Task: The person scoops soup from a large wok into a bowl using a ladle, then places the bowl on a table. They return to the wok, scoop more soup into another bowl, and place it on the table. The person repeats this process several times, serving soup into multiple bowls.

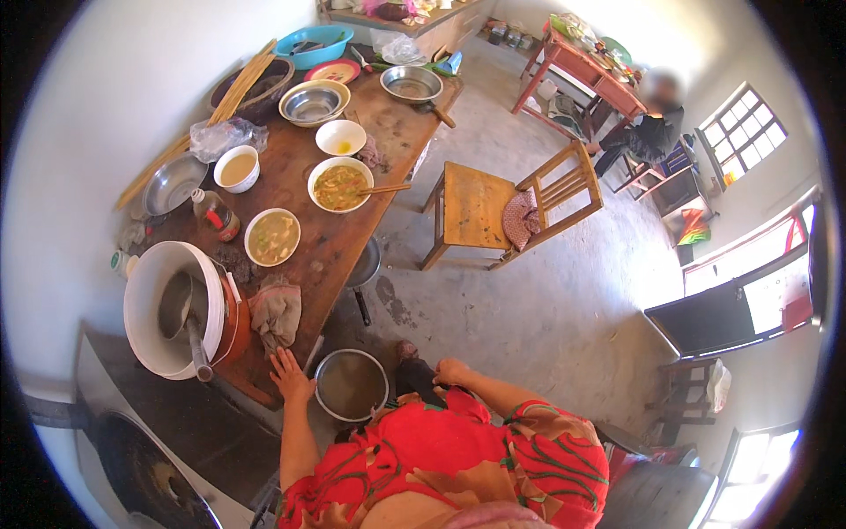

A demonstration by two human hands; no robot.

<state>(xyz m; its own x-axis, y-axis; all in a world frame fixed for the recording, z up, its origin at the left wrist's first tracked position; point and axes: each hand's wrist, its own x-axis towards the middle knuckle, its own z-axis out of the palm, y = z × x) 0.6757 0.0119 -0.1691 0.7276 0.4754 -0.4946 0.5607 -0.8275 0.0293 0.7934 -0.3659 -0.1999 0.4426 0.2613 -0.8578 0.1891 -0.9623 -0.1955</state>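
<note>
My left hand [289,377] lies with its fingers spread at the near edge of the wooden table [313,269], close to a crumpled greyish-brown cloth [278,313]. Nothing shows in it. My right hand [451,371] is curled into a fist in front of my body, above the dark trousers, and no object shows in it. A metal basin of murky water [352,385] stands below the table edge, just right of my left hand. Left of the cloth is a large white bucket [137,300] with a metal ladle [196,339] inside.
Bowls of soup [272,237], a bowl with chopsticks [339,185], a bottle [214,215] and metal basins [411,84] cover the table. A pan [364,264] is beside it. A wooden chair [476,204] stands on the floor. Another person [656,132] sits at the far right.
</note>
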